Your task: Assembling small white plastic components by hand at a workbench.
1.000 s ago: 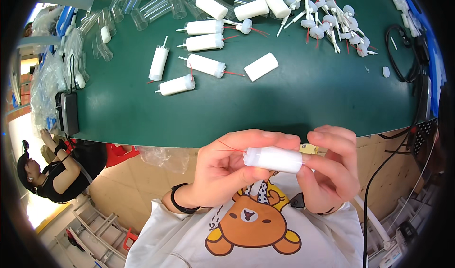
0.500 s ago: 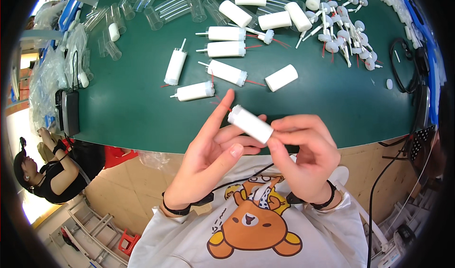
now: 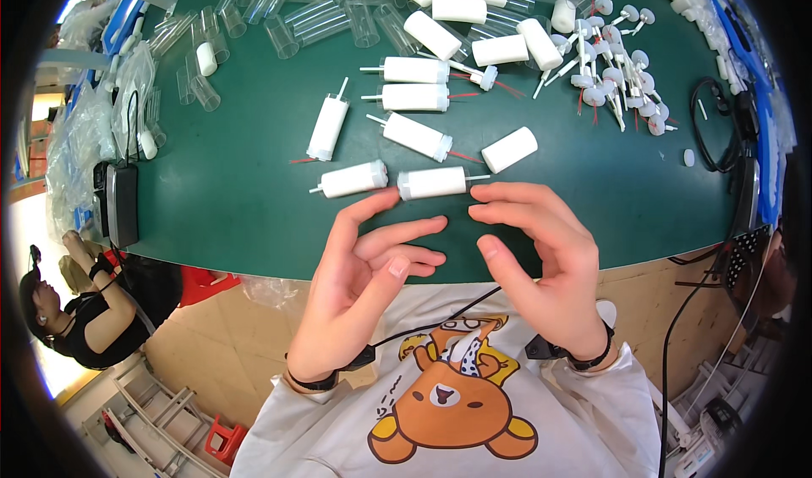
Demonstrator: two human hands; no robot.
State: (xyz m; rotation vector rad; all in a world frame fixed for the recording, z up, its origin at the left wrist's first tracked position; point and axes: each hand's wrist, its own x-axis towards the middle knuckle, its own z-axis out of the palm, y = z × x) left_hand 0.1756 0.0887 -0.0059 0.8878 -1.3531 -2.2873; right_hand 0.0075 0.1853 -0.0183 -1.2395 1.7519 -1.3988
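Observation:
My left hand (image 3: 364, 266) and my right hand (image 3: 537, 254) hover open over the near edge of the green table (image 3: 237, 216), fingers spread, holding nothing. Just beyond their fingertips lies a white cylinder with a thin pin (image 3: 433, 182), free of both hands. Beside it to the left lies another white cylinder (image 3: 353, 178). Several more assembled cylinders (image 3: 413, 97) lie further back. A plain white cylinder (image 3: 509, 149) rests to the right.
Clear plastic tubes (image 3: 279, 30) are piled at the far left, small white caps with red pins (image 3: 617, 80) at the far right. A black cable (image 3: 719, 131) loops at the right edge. A black box (image 3: 121, 203) sits at the left edge. Another person (image 3: 85, 309) sits lower left.
The white cylinder I held in both hands now lies on the table among the others. Both hands have let go and opened.

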